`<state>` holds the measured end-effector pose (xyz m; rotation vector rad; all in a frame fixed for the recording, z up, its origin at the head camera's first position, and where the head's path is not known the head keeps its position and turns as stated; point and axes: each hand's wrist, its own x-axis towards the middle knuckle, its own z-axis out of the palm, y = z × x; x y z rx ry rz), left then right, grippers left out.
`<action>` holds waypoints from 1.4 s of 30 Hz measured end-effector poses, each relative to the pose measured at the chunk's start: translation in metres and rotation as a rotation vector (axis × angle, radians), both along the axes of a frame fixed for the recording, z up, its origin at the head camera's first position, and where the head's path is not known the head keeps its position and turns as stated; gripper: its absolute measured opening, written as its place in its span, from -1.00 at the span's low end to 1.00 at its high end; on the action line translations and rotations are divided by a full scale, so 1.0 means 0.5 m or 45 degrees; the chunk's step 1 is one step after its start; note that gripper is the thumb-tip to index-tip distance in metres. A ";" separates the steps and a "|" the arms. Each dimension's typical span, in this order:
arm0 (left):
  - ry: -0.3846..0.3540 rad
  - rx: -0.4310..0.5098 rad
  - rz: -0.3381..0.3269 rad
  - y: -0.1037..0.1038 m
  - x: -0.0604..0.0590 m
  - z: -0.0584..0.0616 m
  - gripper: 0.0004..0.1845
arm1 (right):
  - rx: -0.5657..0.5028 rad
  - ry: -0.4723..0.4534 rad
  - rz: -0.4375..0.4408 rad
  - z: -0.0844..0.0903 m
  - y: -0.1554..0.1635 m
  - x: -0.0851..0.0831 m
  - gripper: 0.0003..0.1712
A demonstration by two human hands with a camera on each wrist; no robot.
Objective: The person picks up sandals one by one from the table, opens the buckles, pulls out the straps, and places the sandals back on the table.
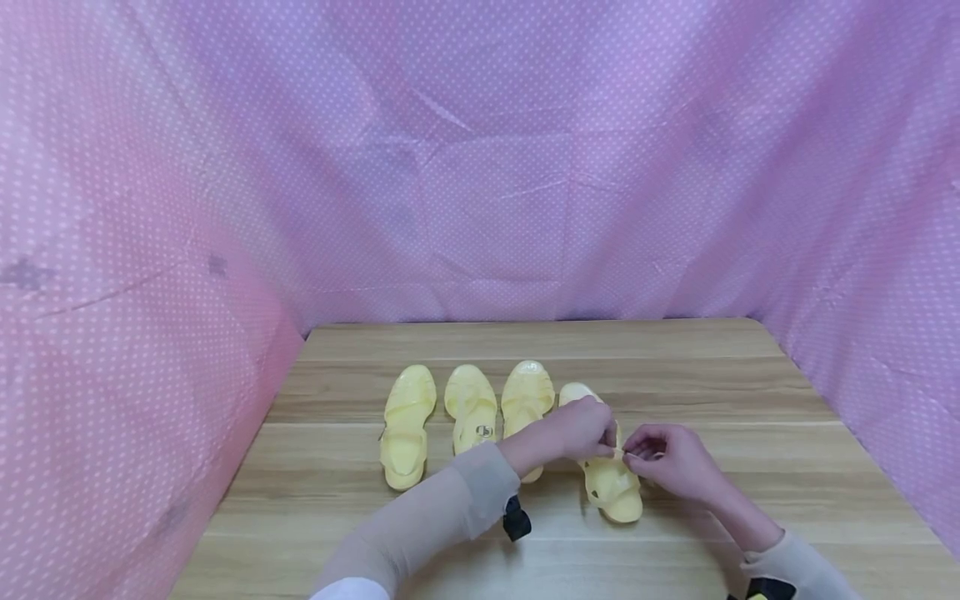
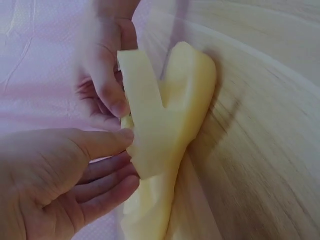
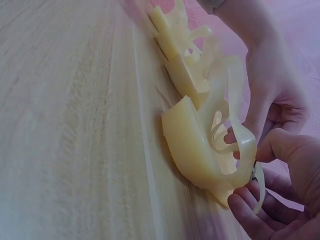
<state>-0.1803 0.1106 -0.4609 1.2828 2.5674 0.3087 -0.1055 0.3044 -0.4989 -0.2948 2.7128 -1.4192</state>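
**Both hands at the strap of the rightmost sandal**

Four yellow jelly sandals are lined up on the wooden desk [image 1: 675,375], toes toward the pink dotted cloth backdrop [image 1: 480,167]. The rightmost sandal [image 1: 609,483] is worked on by both hands while it lies flat on the desk, probably so that the sole stays steady. Its strap [image 2: 145,135] is pinched by the left hand [image 1: 581,433] between thumb and fingers, and the strap end [image 3: 245,145] is held in the grip of the right hand [image 1: 667,458], the fingers curled about it (a small metal buckle [image 3: 256,172] seems to glint just beside them). The three other sandals [image 1: 408,425] are left untouched. Much of the third one is covered by the left forearm. The wrist views are blurred, and whether the strap is threaded through the buckle cannot be told.
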 end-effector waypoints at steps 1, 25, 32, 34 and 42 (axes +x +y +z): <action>-0.001 -0.008 -0.003 0.002 0.000 0.001 -0.94 | -0.001 0.003 0.002 0.000 0.000 0.000 -0.89; -0.049 0.115 -0.018 -0.017 -0.015 -0.011 -0.87 | -0.038 -0.021 -0.032 -0.003 0.002 0.002 -0.86; -0.048 0.126 -0.037 -0.028 -0.024 -0.009 -0.90 | -0.048 -0.003 -0.034 -0.006 0.003 0.003 -0.86; -0.055 0.136 -0.034 -0.024 -0.023 -0.009 -0.85 | -0.041 0.006 -0.036 -0.005 0.003 0.002 -0.86; -0.054 0.110 0.015 -0.008 -0.016 -0.011 -0.86 | -0.040 0.009 -0.035 -0.002 0.001 0.000 -0.87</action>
